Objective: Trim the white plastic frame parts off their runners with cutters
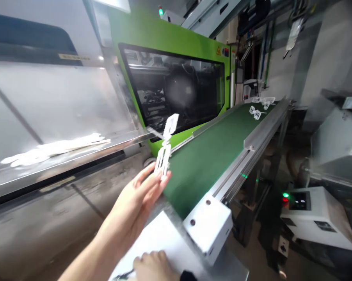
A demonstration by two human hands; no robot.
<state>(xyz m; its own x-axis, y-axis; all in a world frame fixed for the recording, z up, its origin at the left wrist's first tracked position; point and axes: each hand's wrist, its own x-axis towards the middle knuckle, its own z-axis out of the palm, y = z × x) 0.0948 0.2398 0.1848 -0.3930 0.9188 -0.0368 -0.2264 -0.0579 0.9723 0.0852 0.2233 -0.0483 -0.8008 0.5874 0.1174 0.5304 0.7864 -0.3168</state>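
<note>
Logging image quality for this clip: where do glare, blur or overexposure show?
Head view: the white part in the left hand looks overexposed; a pale hazy spot clouds the dark machine window; the lower-left metal panel looks smeared; the top-right corner darkens.

Right hand point(154, 267) cut off below, dark object point(125, 275) partly hidden

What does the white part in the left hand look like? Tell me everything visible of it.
The white part looks like plastic: two open, slotted frames, one above the other, joined by a narrow middle. It is roughly upright, its top leaning right. The left hand grips its lower end; nothing else clearly touches it. It is held up and, in this view, shows at the left edge of the green belt. Glare and blur hide its finer details.
</note>
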